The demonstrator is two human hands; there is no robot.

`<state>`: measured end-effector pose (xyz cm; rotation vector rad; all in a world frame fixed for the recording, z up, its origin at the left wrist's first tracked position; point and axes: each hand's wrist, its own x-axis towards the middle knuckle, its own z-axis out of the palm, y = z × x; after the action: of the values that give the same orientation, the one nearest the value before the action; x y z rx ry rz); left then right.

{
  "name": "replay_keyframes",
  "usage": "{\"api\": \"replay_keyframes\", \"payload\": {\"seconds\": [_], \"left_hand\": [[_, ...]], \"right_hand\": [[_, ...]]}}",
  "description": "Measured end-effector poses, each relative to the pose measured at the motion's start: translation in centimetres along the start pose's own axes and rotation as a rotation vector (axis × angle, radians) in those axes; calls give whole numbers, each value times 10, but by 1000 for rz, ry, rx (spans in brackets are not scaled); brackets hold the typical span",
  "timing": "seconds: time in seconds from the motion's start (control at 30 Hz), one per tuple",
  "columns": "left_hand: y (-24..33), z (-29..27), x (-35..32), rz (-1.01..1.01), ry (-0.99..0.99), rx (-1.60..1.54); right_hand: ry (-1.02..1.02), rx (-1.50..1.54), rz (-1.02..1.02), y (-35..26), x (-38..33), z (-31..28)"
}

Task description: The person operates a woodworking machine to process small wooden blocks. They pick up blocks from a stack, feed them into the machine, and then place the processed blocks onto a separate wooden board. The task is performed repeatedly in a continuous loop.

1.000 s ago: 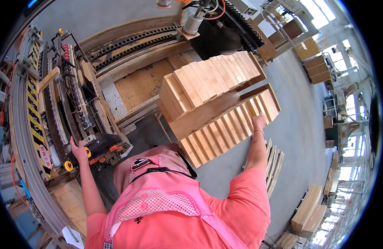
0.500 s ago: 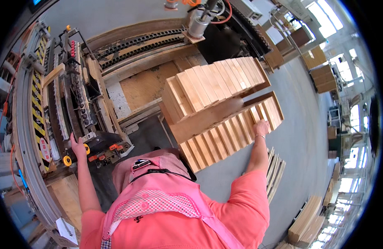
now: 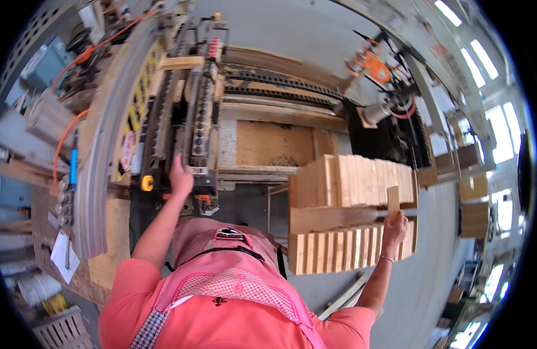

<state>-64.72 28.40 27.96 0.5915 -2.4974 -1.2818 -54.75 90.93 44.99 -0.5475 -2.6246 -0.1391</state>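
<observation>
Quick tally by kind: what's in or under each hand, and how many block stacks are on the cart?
Wooden block lifted in the right hand: 1
Stacked rows of wooden blocks: 2
Woodworking machine under the left hand: 1
Total: 4

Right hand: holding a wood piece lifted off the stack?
Yes, the right hand grips a small upright wood block above the stacked wood blocks.

Coral-pink short-sleeved shirt. Lighter pink apron or vest on top, band of pink-and-white check across chest, blue-and-white check trim at lower left. Thin black strap looped round neck, small dark clip at front. Forearms bare. Thin bracelet on wrist of right hand point(image 3: 394, 228).
</observation>
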Motion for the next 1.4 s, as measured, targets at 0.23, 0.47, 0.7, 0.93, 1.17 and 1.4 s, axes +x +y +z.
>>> {"api": "replay_keyframes", "payload": {"seconds": [0.23,0.47,0.7,0.93,1.17,1.4], "left_hand": [[15,-7,-5,-64,-27,1],[21,-12,-6,-34,-37,-82],[26,-18,-10,-61,13,-100],[31,-17,-11,-91,43,-27],[59,-26,1,-112,136,-68],[75,-23,59,-93,173,-315]], "right_hand": [[-216,344,-467,-253,61,12],[-267,662,-1005,-510,118,67],[-210,623,-1264,-706,171,115],[-345,448,-1286,-802,173,166],[-465,316,-1317,-807,181,157],[-472,575,-1353,-735,201,99]]}}
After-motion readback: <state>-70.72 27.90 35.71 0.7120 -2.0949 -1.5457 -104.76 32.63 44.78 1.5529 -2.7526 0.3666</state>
